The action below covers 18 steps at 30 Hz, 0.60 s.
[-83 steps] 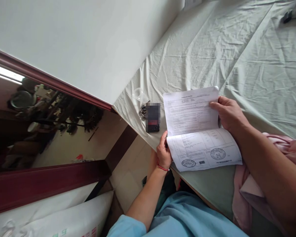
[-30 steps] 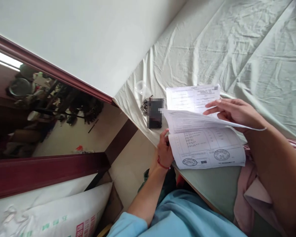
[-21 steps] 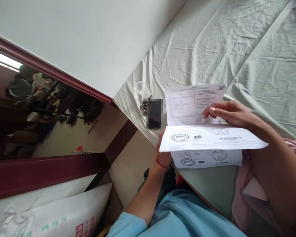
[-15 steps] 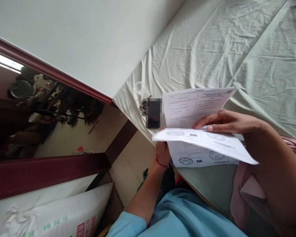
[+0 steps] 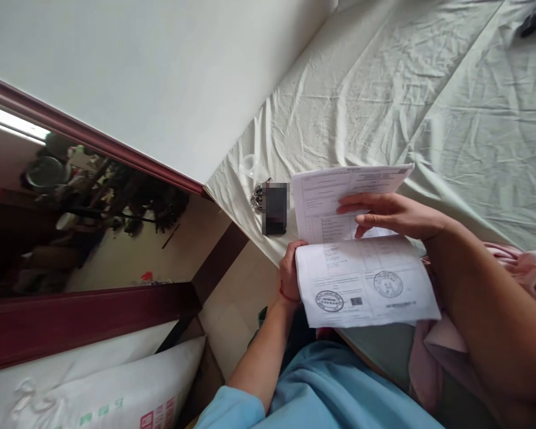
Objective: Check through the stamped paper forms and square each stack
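Note:
Printed papers with a fold across the middle are spread in front of me. Round stamps and a small square code show on their lower half. My left hand, with a red string at the wrist, is closed on their left edge; some of its fingers are hidden behind the sheets. Over the fold lies my right hand, fingers stretched out and thumb apart, resting on or just above the upper half. A dark phone-like rectangle, partly pixelated, lies to the left of the papers beside a bunch of keys.
A wrinkled pale sheet covers the surface ahead, against a white wall. A clear round lid-like piece is near the keys. Pink cloth lies at the right. White sacks stand lower left, below a dark-red-framed mirror or opening.
The raised lower sheet has come down flat over the lower half, its stamps now facing me. My right hand has lifted off its edge and its fingers have spread.

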Each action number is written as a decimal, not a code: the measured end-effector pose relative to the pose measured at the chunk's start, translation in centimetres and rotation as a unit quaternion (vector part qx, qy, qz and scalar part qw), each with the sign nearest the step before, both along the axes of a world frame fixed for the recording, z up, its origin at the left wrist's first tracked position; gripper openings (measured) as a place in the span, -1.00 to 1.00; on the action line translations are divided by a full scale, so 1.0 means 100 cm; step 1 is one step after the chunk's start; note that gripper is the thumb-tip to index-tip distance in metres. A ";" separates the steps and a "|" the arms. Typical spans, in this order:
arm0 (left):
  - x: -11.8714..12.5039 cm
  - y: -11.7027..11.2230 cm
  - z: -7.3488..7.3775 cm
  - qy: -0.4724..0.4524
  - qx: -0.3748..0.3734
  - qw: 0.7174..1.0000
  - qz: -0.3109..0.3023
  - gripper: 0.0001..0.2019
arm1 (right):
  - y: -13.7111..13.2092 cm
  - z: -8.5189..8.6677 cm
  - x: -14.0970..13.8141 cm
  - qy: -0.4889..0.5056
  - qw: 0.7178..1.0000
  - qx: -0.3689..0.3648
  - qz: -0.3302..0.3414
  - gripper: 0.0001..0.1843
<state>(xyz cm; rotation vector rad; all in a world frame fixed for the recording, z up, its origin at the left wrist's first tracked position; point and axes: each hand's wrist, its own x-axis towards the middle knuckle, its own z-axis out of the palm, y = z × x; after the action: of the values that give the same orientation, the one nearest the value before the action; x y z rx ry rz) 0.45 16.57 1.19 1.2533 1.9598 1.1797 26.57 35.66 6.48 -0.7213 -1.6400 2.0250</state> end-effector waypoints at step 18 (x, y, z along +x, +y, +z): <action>0.003 0.001 0.003 -0.007 -0.018 1.000 0.014 -0.80 | 0.019 -0.038 -0.005 -0.248 0.861 0.208 -0.391 -0.68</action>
<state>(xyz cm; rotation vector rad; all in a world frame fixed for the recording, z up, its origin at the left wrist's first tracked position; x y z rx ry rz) 0.75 16.67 1.47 1.2009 1.9841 1.1593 26.10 37.54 2.68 -1.5125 -1.5671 0.9118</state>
